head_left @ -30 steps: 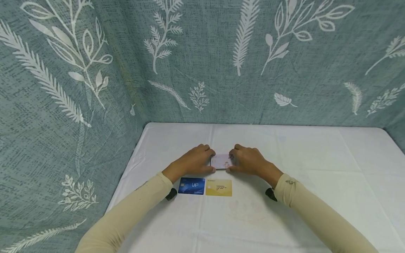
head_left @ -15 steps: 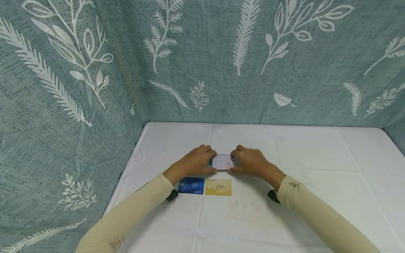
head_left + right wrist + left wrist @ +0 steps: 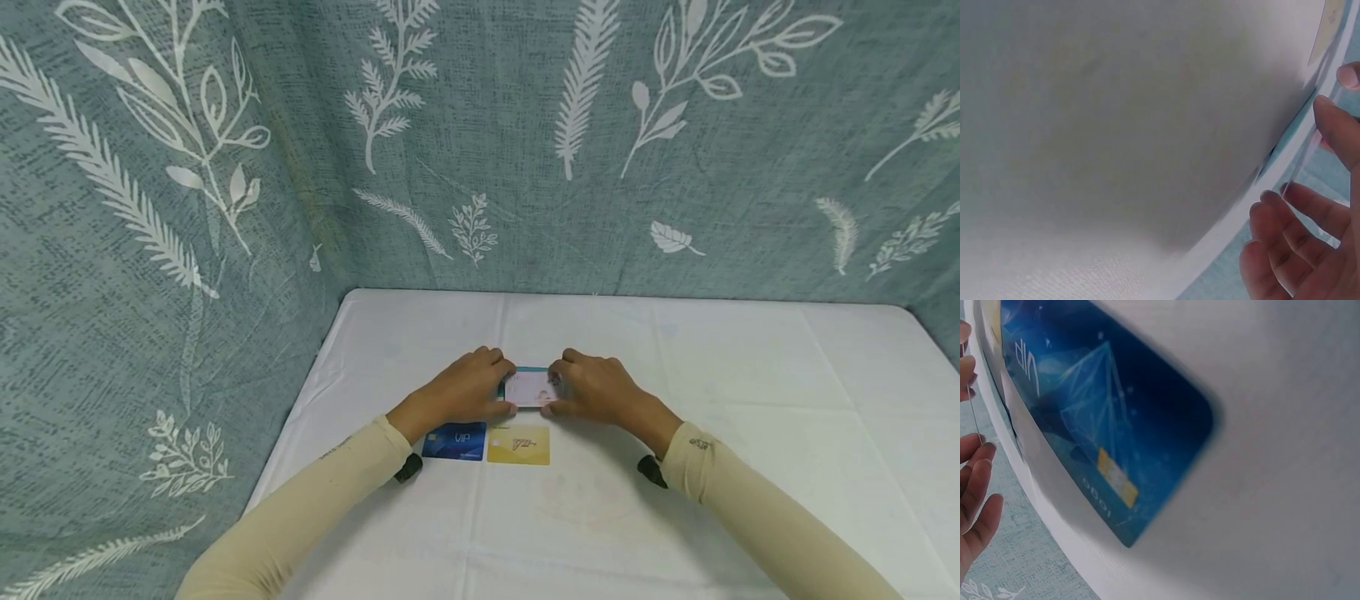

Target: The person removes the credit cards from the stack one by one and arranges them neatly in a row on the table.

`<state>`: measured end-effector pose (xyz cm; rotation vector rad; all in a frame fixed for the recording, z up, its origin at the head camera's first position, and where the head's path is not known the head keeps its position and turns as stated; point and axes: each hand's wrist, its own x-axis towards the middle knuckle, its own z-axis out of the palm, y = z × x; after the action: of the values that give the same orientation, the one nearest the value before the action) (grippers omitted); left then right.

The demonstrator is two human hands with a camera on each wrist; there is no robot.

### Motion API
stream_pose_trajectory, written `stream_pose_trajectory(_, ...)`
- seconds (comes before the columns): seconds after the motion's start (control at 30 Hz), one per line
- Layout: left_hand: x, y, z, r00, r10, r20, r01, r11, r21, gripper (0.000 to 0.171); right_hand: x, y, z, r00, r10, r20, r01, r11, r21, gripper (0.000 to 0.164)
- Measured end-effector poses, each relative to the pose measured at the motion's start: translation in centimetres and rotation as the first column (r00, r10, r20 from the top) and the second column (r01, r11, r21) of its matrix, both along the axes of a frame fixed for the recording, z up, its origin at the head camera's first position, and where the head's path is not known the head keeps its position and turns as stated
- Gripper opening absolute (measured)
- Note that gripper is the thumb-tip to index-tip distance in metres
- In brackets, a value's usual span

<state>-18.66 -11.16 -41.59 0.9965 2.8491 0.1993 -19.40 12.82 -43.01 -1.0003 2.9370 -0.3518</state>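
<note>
A pale pinkish card [image 3: 528, 389] is pinched at its two short ends, by my left hand [image 3: 467, 388] on one side and my right hand [image 3: 596, 388] on the other. Both wrist views show this card edge-on, raised off the table. Under it, a teal card [image 3: 532, 368] lies on the cloth, with only a strip along its far edge and left end showing. Nearer to me are a blue card marked VIP [image 3: 454, 442] and, beside it, a yellow card [image 3: 519, 445], both flat. The blue card [image 3: 1104, 419] fills much of the left wrist view.
White cloth covers the table [image 3: 750, 467]. A teal curtain [image 3: 525, 233] with white leaf prints hangs behind the table and along its left side. Dark wrist-worn devices [image 3: 652, 471] sit below the sleeve cuffs.
Both hands have shifted slightly right and towards me with the pale card. More of the teal card beneath now shows at its far edge. The blue and yellow cards have stayed put.
</note>
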Motion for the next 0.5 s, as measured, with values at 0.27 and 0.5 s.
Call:
stream_pose_trajectory(0.27, 0.08, 0.06, -0.08, 1.0, -0.011, -0.011, 0.011, 1.0, 0.002, 0.058, 0.17, 0.17, -0.08, 1.0, 0.006, -0.007, -0.006, 1.0, -0.007, 0.052)
stream_pose_trajectory(0.5, 0.21, 0.12, -0.01, 1.0, -0.022, -0.011, 0.022, 1.0, 0.008, 0.058, 0.35, 0.31, -0.01, 1.0, 0.008, -0.012, -0.008, 1.0, -0.007, 0.052)
